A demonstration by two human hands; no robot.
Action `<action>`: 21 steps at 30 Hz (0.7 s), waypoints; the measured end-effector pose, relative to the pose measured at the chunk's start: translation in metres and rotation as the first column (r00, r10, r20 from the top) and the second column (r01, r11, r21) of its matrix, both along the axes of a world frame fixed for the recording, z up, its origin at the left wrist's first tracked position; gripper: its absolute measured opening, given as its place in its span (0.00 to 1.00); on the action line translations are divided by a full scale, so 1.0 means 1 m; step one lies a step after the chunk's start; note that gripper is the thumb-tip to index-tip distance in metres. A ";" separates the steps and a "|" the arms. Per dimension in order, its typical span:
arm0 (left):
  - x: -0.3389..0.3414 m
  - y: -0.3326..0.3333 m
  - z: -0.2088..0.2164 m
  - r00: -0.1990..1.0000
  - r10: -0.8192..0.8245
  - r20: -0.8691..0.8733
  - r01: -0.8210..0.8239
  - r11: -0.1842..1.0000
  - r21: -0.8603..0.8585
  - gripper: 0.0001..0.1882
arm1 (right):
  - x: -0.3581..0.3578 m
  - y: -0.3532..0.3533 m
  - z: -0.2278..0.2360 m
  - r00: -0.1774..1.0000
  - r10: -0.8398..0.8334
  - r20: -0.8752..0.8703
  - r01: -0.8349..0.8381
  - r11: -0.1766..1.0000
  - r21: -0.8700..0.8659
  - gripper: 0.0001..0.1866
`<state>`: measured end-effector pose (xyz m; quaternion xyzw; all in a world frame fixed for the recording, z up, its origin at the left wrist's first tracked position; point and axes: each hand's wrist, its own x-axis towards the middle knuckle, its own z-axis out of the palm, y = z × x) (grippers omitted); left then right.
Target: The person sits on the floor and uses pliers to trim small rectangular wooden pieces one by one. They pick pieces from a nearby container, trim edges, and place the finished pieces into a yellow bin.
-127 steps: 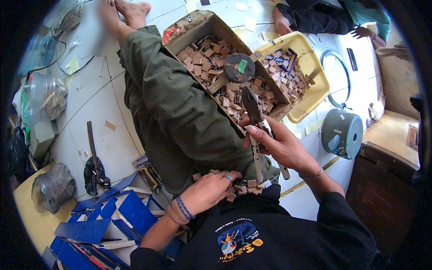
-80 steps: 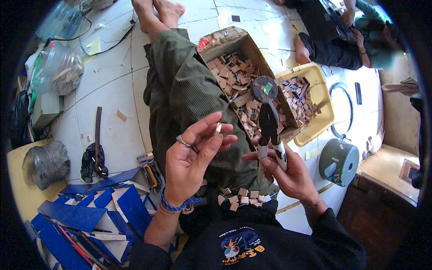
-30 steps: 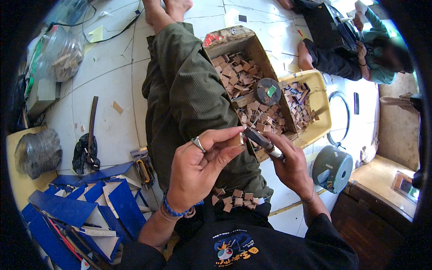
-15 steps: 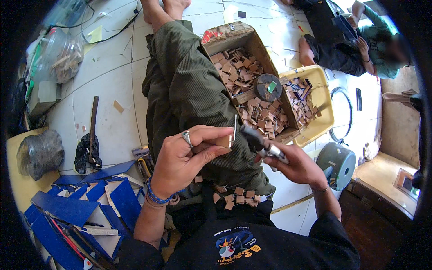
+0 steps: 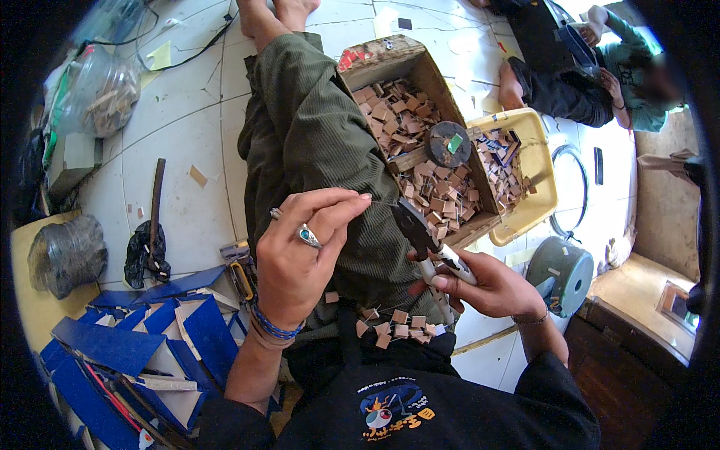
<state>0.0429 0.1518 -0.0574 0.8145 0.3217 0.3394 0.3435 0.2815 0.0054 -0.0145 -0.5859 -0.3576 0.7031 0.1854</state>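
My left hand (image 5: 304, 236) is raised over my trouser leg, its fingers pinched together. A thin wire (image 5: 382, 203) sticks out from the fingertips toward the pliers; whether a tile sits behind the fingers is hidden. In my right hand (image 5: 491, 285) is a pair of pliers (image 5: 415, 227) with black jaws and white handles, the handles spread apart. The jaws lie close to the wire's end; contact cannot be made out. Small brown square tiles (image 5: 400, 330), some with wire pins, are heaped on my lap. More tiles (image 5: 442, 191) fill the wooden box (image 5: 480, 231) beside my leg.
A black disc (image 5: 448, 144) rests on the box divider. Beyond are a yellow tray (image 5: 544, 180), a coil of wire (image 5: 559, 214) and a grey-green drum (image 5: 559, 274). Blue-covered boards (image 5: 109, 345) pile up at left. Another person (image 5: 637, 82) sits at far right.
My left hand has turned, so the brown tile seen in its pinch no longer shows. The pliers have swung upright and their handles have spread.
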 end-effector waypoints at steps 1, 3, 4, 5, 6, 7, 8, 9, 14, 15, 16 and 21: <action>0.000 0.000 0.000 1.000 0.005 -0.017 -0.004 1.000 0.020 0.19 | -0.001 0.000 0.000 1.000 0.003 0.008 -0.003 1.000 0.020 0.26; -0.001 -0.001 0.000 1.000 0.011 -0.027 -0.010 0.999 0.047 0.21 | -0.002 0.000 0.000 0.997 0.039 0.061 -0.039 0.999 0.010 0.26; -0.001 -0.002 -0.001 0.999 0.017 -0.031 -0.015 0.998 0.058 0.21 | -0.003 -0.001 0.000 0.999 0.016 0.044 -0.019 0.998 0.061 0.22; -0.001 -0.002 -0.002 0.999 0.023 -0.037 -0.020 0.997 0.071 0.22 | -0.003 -0.002 0.000 0.999 0.005 0.043 -0.009 0.996 0.089 0.19; 0.000 -0.002 -0.002 0.999 0.030 -0.043 -0.026 0.996 0.084 0.22 | -0.004 -0.004 0.000 0.998 0.007 0.056 -0.013 0.994 0.111 0.17; 0.000 -0.002 -0.003 0.998 0.033 -0.046 -0.028 0.994 0.103 0.22 | -0.004 -0.004 -0.002 0.999 -0.009 0.041 0.005 0.995 0.103 0.17; 0.000 -0.002 -0.004 0.998 0.035 -0.047 -0.029 0.992 0.126 0.22 | -0.004 -0.005 -0.003 0.999 -0.012 0.040 0.008 0.996 0.089 0.18; 0.000 -0.001 -0.005 0.998 0.034 -0.046 -0.027 0.987 0.156 0.22 | -0.004 -0.006 -0.004 0.999 -0.014 0.038 0.011 0.997 0.075 0.18; 0.000 0.001 -0.007 0.998 0.028 -0.061 -0.016 0.982 0.186 0.21 | -0.002 -0.011 -0.011 0.996 -0.013 0.086 0.007 0.997 0.072 0.22; 0.000 0.001 -0.007 0.998 0.024 -0.064 -0.012 0.982 0.188 0.21 | -0.002 -0.011 -0.012 0.995 -0.018 0.095 0.012 0.998 0.068 0.23; -0.001 0.001 -0.006 0.997 0.022 -0.071 -0.008 0.982 0.186 0.20 | -0.002 -0.012 -0.013 0.995 -0.016 0.099 0.009 0.998 0.069 0.23; -0.001 0.000 -0.007 0.996 0.022 -0.081 -0.006 0.981 0.192 0.22 | -0.002 -0.014 -0.016 0.990 0.004 0.143 -0.018 0.995 0.100 0.25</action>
